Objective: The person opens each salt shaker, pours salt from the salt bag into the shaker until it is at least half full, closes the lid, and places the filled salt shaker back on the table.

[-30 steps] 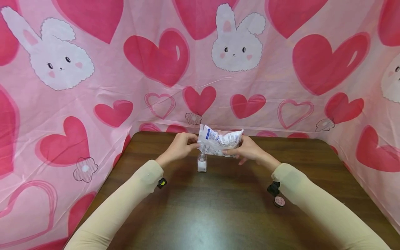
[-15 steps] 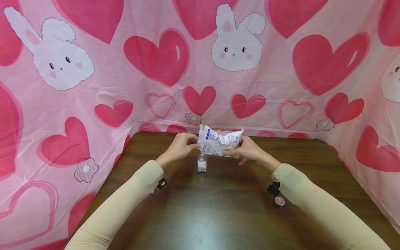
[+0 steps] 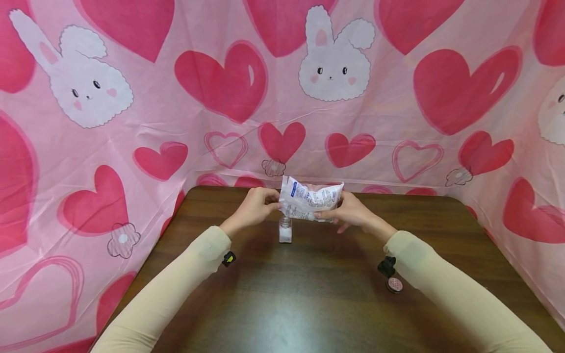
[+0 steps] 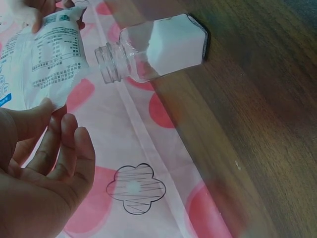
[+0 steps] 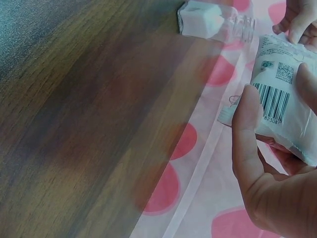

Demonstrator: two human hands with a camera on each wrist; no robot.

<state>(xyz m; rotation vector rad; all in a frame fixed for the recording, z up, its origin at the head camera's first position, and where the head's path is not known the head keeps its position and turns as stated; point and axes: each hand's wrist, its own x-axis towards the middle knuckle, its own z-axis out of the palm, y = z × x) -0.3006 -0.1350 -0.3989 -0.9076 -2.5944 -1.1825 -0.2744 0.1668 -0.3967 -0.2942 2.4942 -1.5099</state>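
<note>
Since the preceding frames nothing has shifted: left hand (image 3: 256, 205) and right hand (image 3: 350, 210) still pinch the white packet (image 3: 310, 198), tilted over the open glass jar (image 3: 285, 230) near the table's (image 3: 309, 304) far edge, suggesting steady pouring; barcode visible, print illegible

surface: dark wood table (image 3: 309, 294) | on it: open glass jar (image 3: 285, 230), upright, part-filled with white powder
</note>
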